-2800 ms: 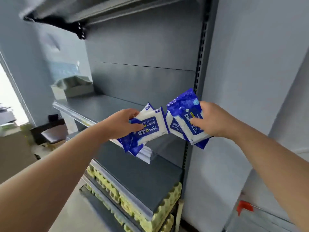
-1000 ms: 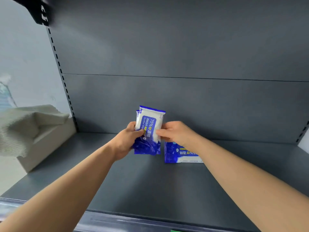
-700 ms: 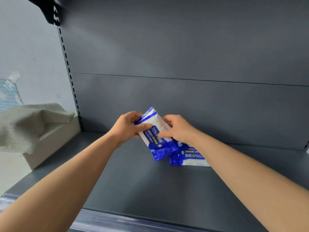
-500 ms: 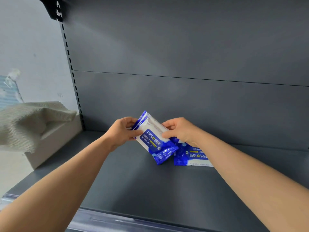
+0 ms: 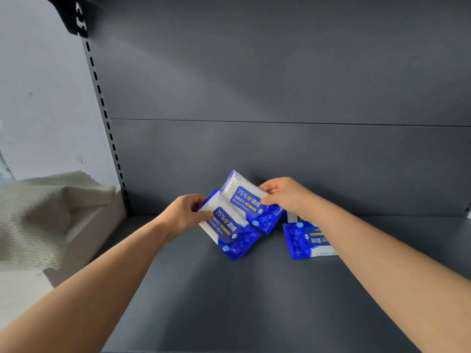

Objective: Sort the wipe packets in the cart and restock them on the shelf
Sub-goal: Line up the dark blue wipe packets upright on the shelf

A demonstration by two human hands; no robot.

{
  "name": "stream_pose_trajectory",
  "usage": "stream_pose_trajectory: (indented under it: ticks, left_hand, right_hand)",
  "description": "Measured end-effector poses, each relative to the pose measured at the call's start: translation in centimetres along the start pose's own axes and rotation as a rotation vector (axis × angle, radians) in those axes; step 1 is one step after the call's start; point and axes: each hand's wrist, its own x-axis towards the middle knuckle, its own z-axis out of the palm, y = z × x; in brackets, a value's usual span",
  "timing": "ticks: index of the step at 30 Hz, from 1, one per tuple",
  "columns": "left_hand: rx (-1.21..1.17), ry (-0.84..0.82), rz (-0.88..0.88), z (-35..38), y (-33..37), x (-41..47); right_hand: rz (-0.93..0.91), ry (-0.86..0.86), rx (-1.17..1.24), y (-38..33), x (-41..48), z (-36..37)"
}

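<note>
- While the left hand (image 5: pixel 183 215) pinches the near packet (image 5: pixel 229 231) and the right hand (image 5: pixel 286 197) the far packet (image 5: pixel 248 201) over the shelf (image 5: pixel 254 301), both should land flat.
- Edges should match the lying packet (image 5: pixel 304 242).

dark grey shelf (image 5: pixel 254 301); one blue-white wipe packet (image 5: pixel 305 242) flat at right

The left packet (image 5: pixel 229 226), pinched in the left hand (image 5: pixel 182 215), reads "75% 酒精" above "Alcohol Wipes" on its blue label. The right packet (image 5: pixel 251 202), in the right hand (image 5: pixel 285 197), bears the same print. The third packet (image 5: pixel 304 240), lying near the shelf's (image 5: pixel 254 301) back edge, shows "酒精" upside down; its smaller print is unreadable.
</note>
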Motion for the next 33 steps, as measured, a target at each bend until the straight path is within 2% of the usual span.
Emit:
stream_pose_trajectory:
  ticks: [3,10,12,16,18,21,25,29,33]
  left_hand:
    - [-0.102,0.057,0.035,0.2,-0.5,0.5]
    - [-0.056,0.175,-0.003,1.3,-2.3,1.7]
    - [-0.052,0.240,-0.019,1.6,-2.6,1.9]
    - [-0.100,0.246,-0.044,2.2,-2.8,2.3]
    - [-0.099,0.210,-0.020,2.3,-3.0,2.6]
    - [0.026,0.222,0.015,2.1,-3.3,3.2]
    - [0.074,0.339,-0.002,1.7,-3.4,3.9]
    - [0.137,0.375,-0.048,1.6,-3.4,4.4]
    - [0.195,0.419,-0.051,1.9,-3.6,4.6]
  right_hand:
    - [-0.024,-0.029,-0.056,-0.6,0.3,0.4]
    - [-0.054,-0.077,-0.134,-1.5,1.9,3.3]
    - [-0.059,-0.083,-0.226,-0.8,2.4,3.7]
    - [-0.103,0.056,-0.437,0.5,3.2,5.0]
    - [-0.151,0.160,-0.463,0.6,4.0,5.2]
    - [-0.174,0.265,-0.426,0.6,5.0,4.8]
    - [-0.208,0.311,-0.459,0.7,5.9,5.2]
    - [-0.181,0.345,-0.664,0.9,6.3,5.4]
    - [-0.148,0.374,-0.672,1.5,6.1,5.2]
